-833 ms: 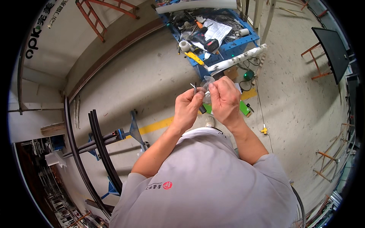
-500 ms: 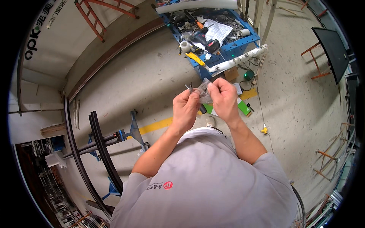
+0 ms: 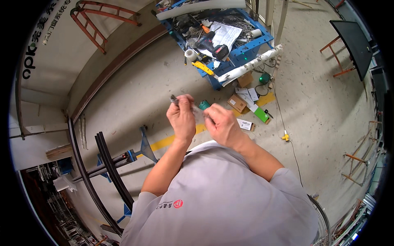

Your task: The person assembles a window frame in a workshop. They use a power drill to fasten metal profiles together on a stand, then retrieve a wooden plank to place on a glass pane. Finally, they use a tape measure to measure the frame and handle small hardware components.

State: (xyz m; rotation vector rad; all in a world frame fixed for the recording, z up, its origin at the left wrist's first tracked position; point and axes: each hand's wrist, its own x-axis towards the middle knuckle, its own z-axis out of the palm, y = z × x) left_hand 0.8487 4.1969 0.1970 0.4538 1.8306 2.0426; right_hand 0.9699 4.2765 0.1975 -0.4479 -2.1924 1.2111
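My left hand (image 3: 182,121) is closed, with a small metal part (image 3: 174,99) poking out past its thumb and fingers; its exact kind is too small to make out. My right hand (image 3: 225,126) is curled shut to the right and slightly nearer to me. A smeared piece of clear plastic bag (image 3: 198,113) stretches between both hands, pinched in the right fingers. What else lies inside the fists is hidden. Just beyond the gap between the hands shows a teal rounded thing (image 3: 204,105); whether it is touched cannot be told.
Ahead stands a blue work cart (image 3: 250,51) heaped with hardware, a cordless drill (image 3: 213,45) and a yellow-handled cutter (image 3: 203,67). Cardboard boxes (image 3: 237,103) and a cable (image 3: 280,106) lie on the floor. Dark profiles (image 3: 113,170) rest on blue stands at left.
Both hands have shifted left; the right has also come nearer and turned its knuckles up. The bag, spread between the fingertips before, is now mostly hidden. More floor boxes show.
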